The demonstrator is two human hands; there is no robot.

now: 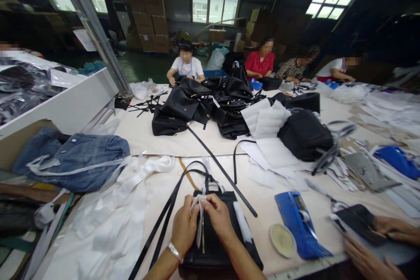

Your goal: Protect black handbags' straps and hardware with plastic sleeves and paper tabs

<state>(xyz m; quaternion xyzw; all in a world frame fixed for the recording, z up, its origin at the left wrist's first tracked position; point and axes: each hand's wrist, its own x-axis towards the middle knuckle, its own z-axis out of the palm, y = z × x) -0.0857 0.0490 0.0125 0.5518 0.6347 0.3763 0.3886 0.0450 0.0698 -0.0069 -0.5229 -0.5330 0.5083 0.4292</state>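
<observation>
A black handbag lies on the table right in front of me, its long thin strap trailing off to the left. My left hand and my right hand meet over its upper part. Between their fingertips they pinch a thin white wrapping strip, which hangs down over the bag. Beside the strip runs a narrow gold line, perhaps a zip. White wrapping also covers part of the bag's right side. Both hands have their fingers closed.
A blue tape dispenser and a round yellowish dish stand right of the bag. Farther right, a co-worker's hands handle a black piece. Black bags are piled ahead; a denim bag lies left. Several people sit across the table.
</observation>
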